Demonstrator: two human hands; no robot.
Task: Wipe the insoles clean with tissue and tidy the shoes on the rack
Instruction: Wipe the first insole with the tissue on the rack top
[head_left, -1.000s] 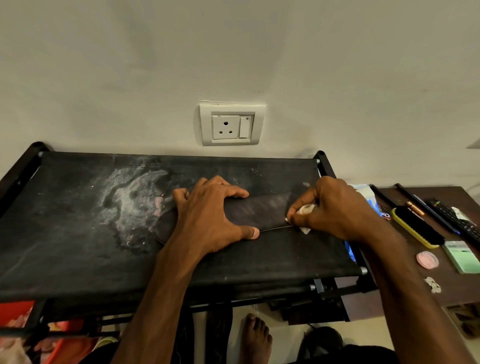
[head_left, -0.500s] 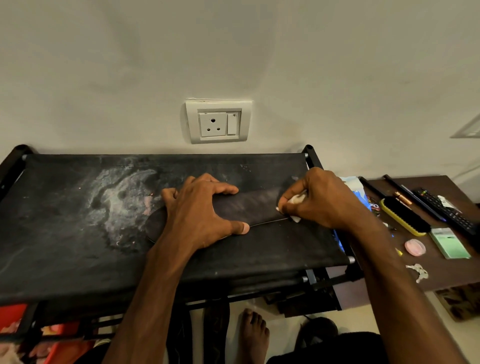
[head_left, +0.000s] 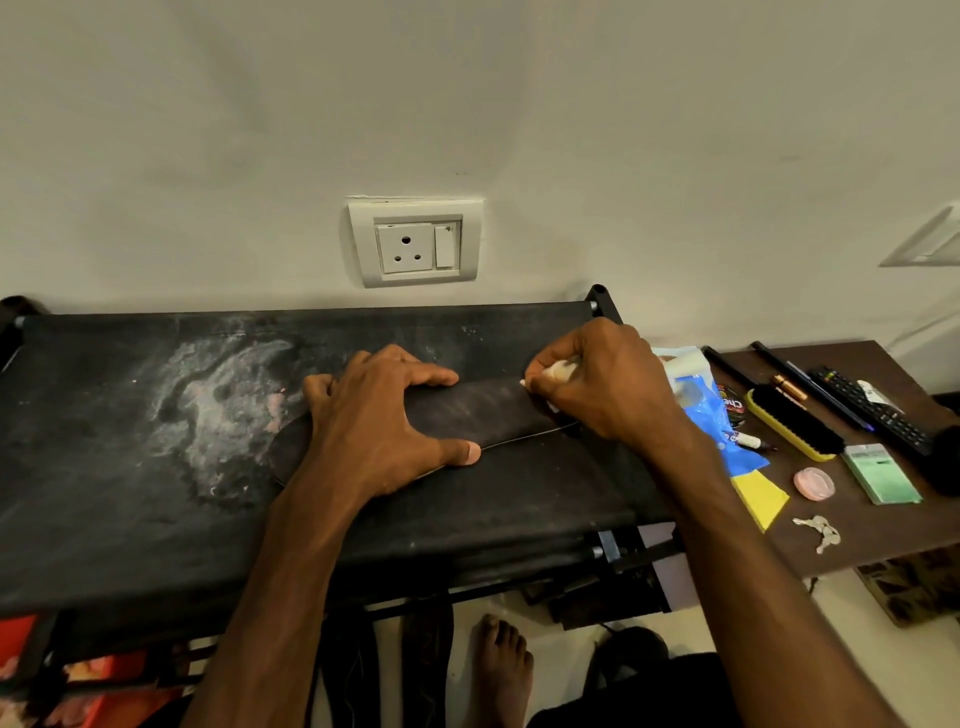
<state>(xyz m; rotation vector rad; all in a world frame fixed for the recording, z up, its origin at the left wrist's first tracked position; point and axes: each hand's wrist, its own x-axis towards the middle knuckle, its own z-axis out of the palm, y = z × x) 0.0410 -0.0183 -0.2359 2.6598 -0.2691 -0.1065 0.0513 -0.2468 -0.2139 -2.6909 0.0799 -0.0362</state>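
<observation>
The insole (head_left: 493, 410) lies flat on the rack (head_left: 130, 519), on its top shelf, right of centre and running toward the right edge, so the shelf serves as a firm board to wipe against. The left hand (head_left: 384, 426) spreads over its middle, fingers at the far edge and thumb at the near one. It presses down rather than closing, probably to stop the insole sliding. The right hand (head_left: 608, 384) pinches a wad of tissue (head_left: 558, 370) against the insole's right end (the fingers hide most of the wad).

Black insole (head_left: 483, 415) on a black rack top (head_left: 104, 467) smeared whitish-grey; white tissue (head_left: 558, 371); yellow-edged black brush (head_left: 795, 428); pink disc (head_left: 814, 483); dark brown surface (head_left: 883, 525).
</observation>
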